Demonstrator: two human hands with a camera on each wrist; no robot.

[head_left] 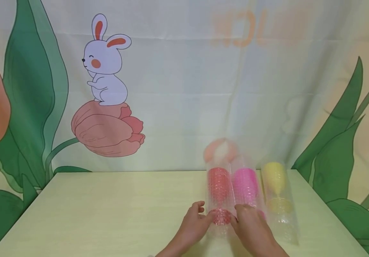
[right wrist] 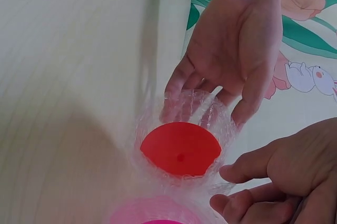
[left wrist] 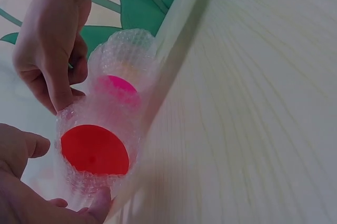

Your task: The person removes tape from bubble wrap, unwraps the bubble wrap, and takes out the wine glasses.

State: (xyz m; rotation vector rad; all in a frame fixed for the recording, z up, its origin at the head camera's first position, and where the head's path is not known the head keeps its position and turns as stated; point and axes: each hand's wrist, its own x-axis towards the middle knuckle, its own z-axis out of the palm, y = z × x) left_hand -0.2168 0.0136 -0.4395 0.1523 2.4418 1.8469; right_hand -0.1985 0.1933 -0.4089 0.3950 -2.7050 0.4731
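A red goblet (head_left: 219, 182) in clear bubble wrap (right wrist: 142, 145) lies on the table, its round base (left wrist: 95, 150) towards me. My left hand (head_left: 193, 222) is at its left side, fingers spread and thumb against the wrapping near the base. On the other side, my right hand (head_left: 252, 226) pinches the wrap's edge between thumb and fingers, as the right wrist view shows. Close along its right lies a pink goblet (head_left: 246, 182), wrapped the same way, partly behind my right hand. A wrapped yellow goblet (head_left: 274, 176) is farther right.
The pale wooden table (head_left: 107, 207) spreads out to the left of the goblets. Behind its far edge hangs a cloth backdrop (head_left: 178, 89) printed with a rabbit, tulips and large green leaves.
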